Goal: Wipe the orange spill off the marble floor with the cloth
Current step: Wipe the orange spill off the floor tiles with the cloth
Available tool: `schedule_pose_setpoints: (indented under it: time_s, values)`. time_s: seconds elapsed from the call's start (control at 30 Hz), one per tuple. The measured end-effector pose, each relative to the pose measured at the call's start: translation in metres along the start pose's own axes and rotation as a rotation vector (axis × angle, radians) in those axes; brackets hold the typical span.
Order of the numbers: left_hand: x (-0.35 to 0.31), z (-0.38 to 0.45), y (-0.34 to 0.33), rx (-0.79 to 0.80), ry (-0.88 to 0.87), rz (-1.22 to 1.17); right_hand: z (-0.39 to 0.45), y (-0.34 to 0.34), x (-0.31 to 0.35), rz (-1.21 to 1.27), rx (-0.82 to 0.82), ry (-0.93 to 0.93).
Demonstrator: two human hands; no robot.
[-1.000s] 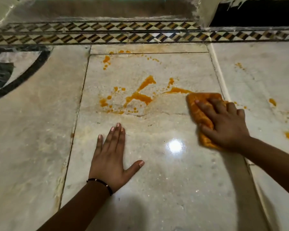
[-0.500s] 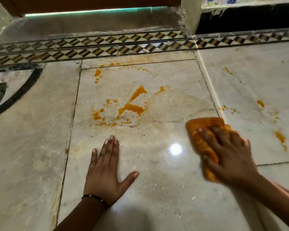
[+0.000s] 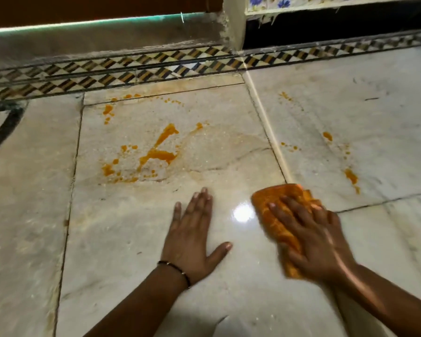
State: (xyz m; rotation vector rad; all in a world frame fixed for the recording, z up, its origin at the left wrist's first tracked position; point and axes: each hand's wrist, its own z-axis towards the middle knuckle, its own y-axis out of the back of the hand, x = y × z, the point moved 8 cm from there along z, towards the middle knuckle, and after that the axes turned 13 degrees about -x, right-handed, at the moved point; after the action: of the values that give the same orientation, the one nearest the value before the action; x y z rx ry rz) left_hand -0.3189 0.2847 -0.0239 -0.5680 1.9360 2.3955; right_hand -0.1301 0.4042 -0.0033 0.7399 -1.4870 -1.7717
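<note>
1. The orange spill (image 3: 156, 154) lies on the marble floor (image 3: 131, 251) as one thick streaked patch ringed by droplets. It is not yet wiped, and it serves as the landmark here.
2. The cloth (image 3: 275, 215), itself orange, lies flat on the floor to the right of the spill and nearer the person, well apart from it. I judge it sits there ready for a sweep toward the patch.
3. The right hand (image 3: 314, 237) presses down on the cloth, fingers (image 3: 281, 207) straight and spread apart, clamped on nothing. A flat palm probably puts even pressure over the whole cloth so it drags liquid along.
4. The left hand (image 3: 192, 237) rests on bare floor just nearer than the spill, fingers (image 3: 199, 203) straight and close together, thumb out, holding nothing. It looks like a prop for the person's weight, kept clear of the wet patch.
5. Smaller orange splashes (image 3: 350, 176) lie well right of the spill, beyond a floor joint, with more beyond the spill toward the patterned border (image 3: 131, 71). They will need their own passes.
</note>
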Motion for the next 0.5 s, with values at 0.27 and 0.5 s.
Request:
schedule_pose_setpoints:
  time_s: [0.27,0.5]
  values:
    - [-0.040,0.022,-0.031,0.092,-0.081,0.108,0.065,-0.012,-0.076,-0.124,0.067,-0.506]
    - [-0.040,0.022,-0.033,0.094,-0.071,0.075,-0.015,-0.002,-0.029,-0.036,0.065,-0.185]
